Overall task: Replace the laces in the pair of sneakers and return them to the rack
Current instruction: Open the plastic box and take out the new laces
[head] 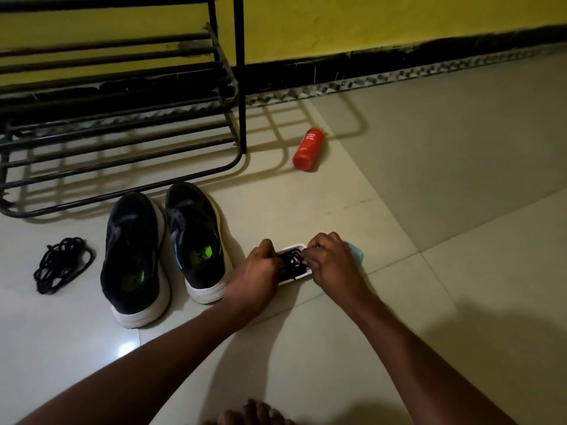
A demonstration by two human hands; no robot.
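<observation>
Pale tiled floor (pixel 460 179), yellow wall (pixel 368 19), black skirting (pixel 399 61), dim light

A red bottle (pixel 308 149) lies on its side on the pale tiled floor (pixel 460 179). Behind it is a yellow wall (pixel 368 19) with a black strip (pixel 399 61) along the bottom.

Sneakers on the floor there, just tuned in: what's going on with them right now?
Both sneakers stand unlaced on the tiled floor in front of the empty rack. A loose bundle of black laces lies to their left. The person is not touching the shoes: the left hand and right hand are both working at another set of black laces on a white card or tray to the right. A red bottle lies further back.
</observation>
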